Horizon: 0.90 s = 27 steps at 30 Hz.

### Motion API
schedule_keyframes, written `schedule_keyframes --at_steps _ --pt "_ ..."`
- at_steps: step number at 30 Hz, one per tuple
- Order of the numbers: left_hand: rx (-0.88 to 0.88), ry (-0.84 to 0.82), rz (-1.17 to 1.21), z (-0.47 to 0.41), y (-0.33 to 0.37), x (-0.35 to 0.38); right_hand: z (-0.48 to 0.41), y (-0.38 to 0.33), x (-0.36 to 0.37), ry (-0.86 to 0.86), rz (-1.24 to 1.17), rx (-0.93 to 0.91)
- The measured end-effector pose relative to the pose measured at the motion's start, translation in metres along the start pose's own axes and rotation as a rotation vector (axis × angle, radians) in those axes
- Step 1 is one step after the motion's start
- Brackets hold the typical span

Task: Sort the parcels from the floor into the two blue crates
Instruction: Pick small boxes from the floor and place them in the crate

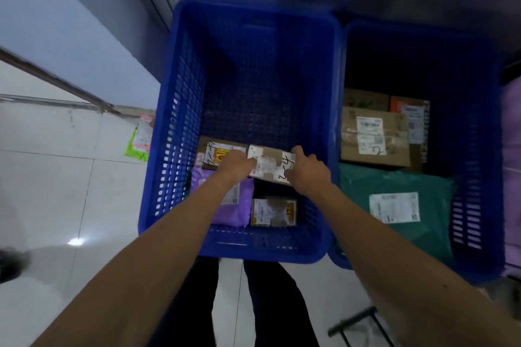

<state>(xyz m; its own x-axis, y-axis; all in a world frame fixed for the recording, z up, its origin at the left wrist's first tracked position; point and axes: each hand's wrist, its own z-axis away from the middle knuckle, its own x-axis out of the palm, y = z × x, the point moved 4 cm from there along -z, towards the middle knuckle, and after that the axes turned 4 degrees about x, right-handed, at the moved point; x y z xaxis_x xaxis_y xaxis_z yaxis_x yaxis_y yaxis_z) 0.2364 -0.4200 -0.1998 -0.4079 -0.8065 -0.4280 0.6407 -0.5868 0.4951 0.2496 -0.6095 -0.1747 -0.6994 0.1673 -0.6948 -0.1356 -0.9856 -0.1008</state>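
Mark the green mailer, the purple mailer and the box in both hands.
Green mailer (394, 207): head view, on its white label.
Purple mailer (234, 215): head view, on bare film below its label.
Box (270, 163): head view, middle of its top face.

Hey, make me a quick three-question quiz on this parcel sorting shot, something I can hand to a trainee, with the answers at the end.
1. True or false: the left hand and the right hand both grip the same cardboard box, over the left crate.
2. Pick one: the green mailer bag lies A) in the left crate, B) in the right crate, C) in neither crate.
3. Fill the gap: the mailer bag in the left crate is ____ in colour.

Key: 1 true; 2 B; 3 purple.
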Motion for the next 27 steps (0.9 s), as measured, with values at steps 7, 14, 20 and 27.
schedule_keyframes --at_steps 7,14,20,27 --pt "0.127 -0.040 -0.146 -0.055 -0.040 0.060 -0.062 0.002 0.055 -0.005 0.246 0.045" --pt "0.219 -0.074 -0.340 -0.081 -0.059 0.085 -0.078 0.002 0.089 -0.098 0.302 0.107" --pt "0.275 -0.091 -0.602 -0.097 -0.063 0.089 -0.088 0.005 0.118 -0.151 0.318 0.130" --pt "0.342 -0.075 -0.908 -0.110 -0.063 0.099 -0.106 0.005 0.142 -0.204 0.486 0.088"
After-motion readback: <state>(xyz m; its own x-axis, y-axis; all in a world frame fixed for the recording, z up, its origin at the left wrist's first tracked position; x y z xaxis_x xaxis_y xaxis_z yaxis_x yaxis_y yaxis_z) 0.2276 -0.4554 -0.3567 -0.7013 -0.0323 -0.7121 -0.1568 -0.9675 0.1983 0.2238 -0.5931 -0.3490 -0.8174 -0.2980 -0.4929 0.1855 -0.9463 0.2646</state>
